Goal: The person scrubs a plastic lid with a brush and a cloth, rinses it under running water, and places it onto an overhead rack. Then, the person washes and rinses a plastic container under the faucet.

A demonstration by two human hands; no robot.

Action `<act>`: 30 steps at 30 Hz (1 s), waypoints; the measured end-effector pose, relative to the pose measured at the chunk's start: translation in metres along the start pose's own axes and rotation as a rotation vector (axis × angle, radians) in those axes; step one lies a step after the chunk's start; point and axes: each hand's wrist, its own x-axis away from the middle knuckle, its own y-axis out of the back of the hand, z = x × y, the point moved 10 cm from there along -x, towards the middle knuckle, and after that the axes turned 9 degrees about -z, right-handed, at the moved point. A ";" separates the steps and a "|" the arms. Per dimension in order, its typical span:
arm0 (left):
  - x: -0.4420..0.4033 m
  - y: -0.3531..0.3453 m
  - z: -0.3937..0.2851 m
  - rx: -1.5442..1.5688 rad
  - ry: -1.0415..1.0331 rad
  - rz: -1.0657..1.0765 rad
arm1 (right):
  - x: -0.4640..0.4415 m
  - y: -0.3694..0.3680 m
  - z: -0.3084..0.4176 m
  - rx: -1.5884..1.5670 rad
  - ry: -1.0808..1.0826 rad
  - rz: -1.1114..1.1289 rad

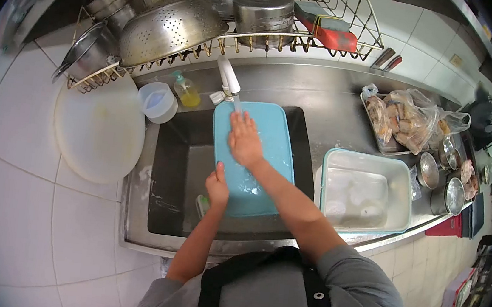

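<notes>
A light blue rectangular plastic lid (pixel 265 173) is held over the dark sink (pixel 173 164), wet and dotted with drops. My left hand (pixel 217 185) grips its left edge, thumb up and the other fingers partly hidden. Flat on the lid's upper part lies my right hand (pixel 244 140), fingers stretched out and holding nothing. Just above those fingertips, water runs from the white faucet (pixel 228 77). A small green and white item (pixel 202 204) shows in the sink beside my left wrist; I cannot make out what it is.
Right of the sink stands a pale rectangular container (pixel 365 220). Behind it, a metal tray (pixel 392 146) holds bagged food near several metal bowls. A soap bottle (pixel 187 92), white tub (pixel 158 103) and round white board (pixel 98 132) are left. Overhead, a wire rack (pixel 203 44) holds a colander and pots.
</notes>
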 end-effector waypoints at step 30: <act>-0.106 -0.106 -0.089 -0.829 -0.402 0.149 | 0.130 0.040 -0.064 -1.302 -0.993 0.202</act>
